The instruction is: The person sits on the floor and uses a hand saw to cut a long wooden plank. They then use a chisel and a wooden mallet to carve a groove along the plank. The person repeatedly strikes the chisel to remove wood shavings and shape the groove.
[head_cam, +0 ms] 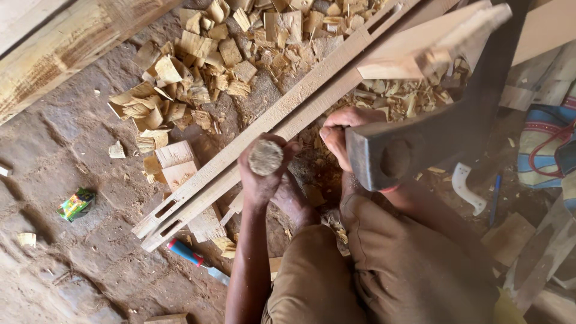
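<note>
Both hands grip: left (262,174) around a chisel handle (266,157), blade hidden; right (341,135) half-hidden behind a hammer head (384,157).

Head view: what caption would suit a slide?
Left hand grips a chisel on slotted planks; right hand holds a hammer.

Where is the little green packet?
In the head view, the green packet lies on the dirt floor at the far left, left of the long wooden slats.

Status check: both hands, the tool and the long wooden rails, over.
Left hand gripping chisel handle, upright on the paired rails. Right hand raising the mallet. Wood chips heaped beside the rails; nothing across them.
</note>
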